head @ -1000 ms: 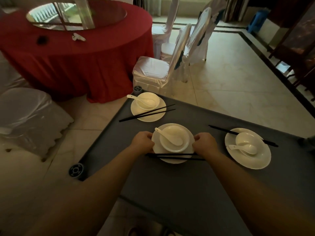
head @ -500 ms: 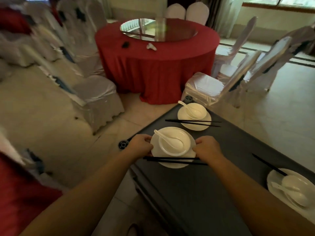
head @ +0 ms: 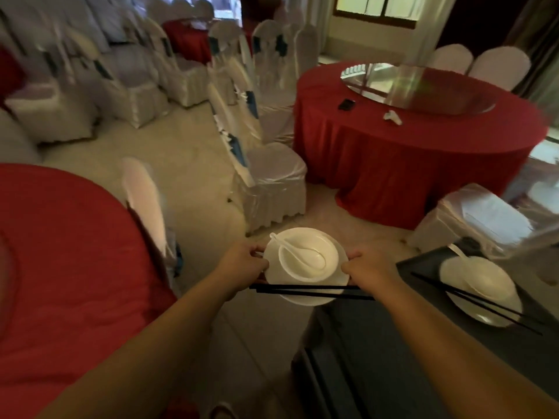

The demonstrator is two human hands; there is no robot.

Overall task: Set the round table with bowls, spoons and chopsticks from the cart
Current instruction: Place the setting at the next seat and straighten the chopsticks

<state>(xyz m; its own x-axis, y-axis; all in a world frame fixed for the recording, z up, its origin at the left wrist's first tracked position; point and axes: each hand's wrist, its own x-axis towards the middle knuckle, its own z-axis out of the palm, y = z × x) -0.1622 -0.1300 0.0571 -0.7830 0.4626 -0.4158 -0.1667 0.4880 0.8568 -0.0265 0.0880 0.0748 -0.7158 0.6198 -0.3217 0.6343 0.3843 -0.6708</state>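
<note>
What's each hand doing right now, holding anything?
Left hand: closed on the left rim of the plate, which carries the bowl, spoon and chopsticks.
Right hand: closed on the plate's right rim.

A round white plate (head: 304, 294) is held up over the floor. On it sits a white bowl (head: 308, 257) with a white spoon (head: 298, 251) inside. Two black chopsticks (head: 311, 291) lie across the plate's near edge. Far right stands the round red table (head: 417, 152).

Spoon (head: 298, 251) in bowl (head: 308, 257) on plate (head: 302, 297), chopsticks (head: 308, 291) across its near edge.
</note>
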